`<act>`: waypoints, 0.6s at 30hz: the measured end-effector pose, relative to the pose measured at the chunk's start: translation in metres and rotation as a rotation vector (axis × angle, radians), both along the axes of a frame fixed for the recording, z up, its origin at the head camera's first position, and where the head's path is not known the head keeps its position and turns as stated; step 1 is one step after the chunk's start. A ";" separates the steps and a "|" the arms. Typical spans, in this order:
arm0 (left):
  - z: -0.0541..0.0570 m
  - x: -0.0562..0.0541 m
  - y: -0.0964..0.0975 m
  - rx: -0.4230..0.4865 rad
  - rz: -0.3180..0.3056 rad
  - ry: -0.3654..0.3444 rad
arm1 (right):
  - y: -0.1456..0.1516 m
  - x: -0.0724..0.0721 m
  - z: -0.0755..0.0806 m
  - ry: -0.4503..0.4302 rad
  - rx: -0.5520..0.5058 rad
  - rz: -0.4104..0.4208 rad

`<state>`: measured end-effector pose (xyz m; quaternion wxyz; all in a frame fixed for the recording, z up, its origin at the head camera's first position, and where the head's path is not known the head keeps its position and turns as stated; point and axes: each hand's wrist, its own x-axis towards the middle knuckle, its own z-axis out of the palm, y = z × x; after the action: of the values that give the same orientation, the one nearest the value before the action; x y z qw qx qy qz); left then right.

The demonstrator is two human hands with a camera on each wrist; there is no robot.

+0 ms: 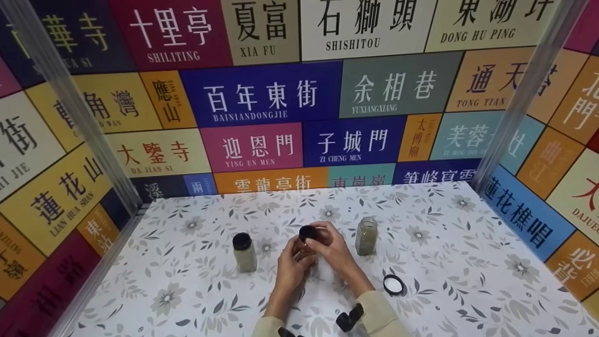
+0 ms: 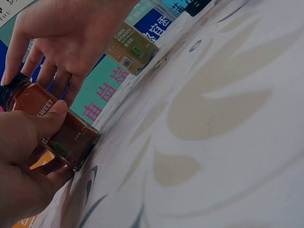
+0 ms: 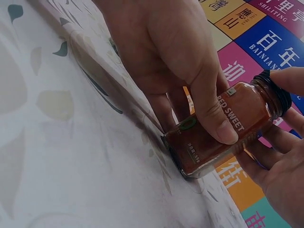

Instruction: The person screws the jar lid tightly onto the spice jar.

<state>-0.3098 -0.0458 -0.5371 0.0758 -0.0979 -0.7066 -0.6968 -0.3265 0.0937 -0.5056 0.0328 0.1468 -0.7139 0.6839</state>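
A glass spice jar (image 2: 78, 137) of red powder, with "SWEET" on its label, is between both hands, tilted with its base close over the table. My left hand (image 1: 290, 264) grips its body, thumb laid across the label. At the top, my right hand (image 1: 334, 250) holds the black lid (image 1: 308, 232) with thumb and fingers; the lid sits on the jar's neck. Right of the hands stands an uncapped cumin powder jar (image 1: 366, 239). Nearer my right forearm, a loose black lid (image 1: 394, 284) lies with its white inside up.
Left of the hands stands another glass jar (image 1: 245, 259) with a black lid on. A white floral cloth covers the table (image 1: 201, 285). Behind it rises a wall of colourful sign panels (image 1: 262, 93), with clear corner posts (image 1: 510, 107) at the sides.
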 end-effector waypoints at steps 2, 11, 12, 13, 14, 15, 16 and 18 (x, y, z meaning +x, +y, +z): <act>-0.001 0.000 0.000 0.002 0.002 -0.002 | -0.001 0.000 0.000 -0.003 -0.010 -0.005; 0.002 0.002 0.001 0.021 0.007 -0.038 | 0.000 0.001 0.001 -0.045 0.018 -0.003; 0.002 0.002 0.001 0.018 0.009 -0.040 | 0.001 0.002 0.001 -0.039 0.026 0.005; 0.002 0.003 0.002 0.016 0.011 -0.047 | 0.002 0.002 0.002 -0.029 0.033 0.014; 0.002 0.003 0.002 0.011 0.013 -0.048 | 0.003 0.002 0.002 -0.020 0.039 0.022; 0.002 0.003 0.002 0.004 0.014 -0.049 | 0.003 0.001 0.002 -0.003 0.042 0.032; 0.002 0.003 0.002 -0.003 0.014 -0.047 | 0.004 0.001 0.001 0.011 0.047 0.038; 0.002 0.003 0.002 -0.018 0.016 -0.045 | 0.004 0.000 0.000 0.035 0.050 0.046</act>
<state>-0.3065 -0.0436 -0.5353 0.0644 -0.0771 -0.7150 -0.6919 -0.3267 0.0977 -0.5054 0.0260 0.1759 -0.7267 0.6636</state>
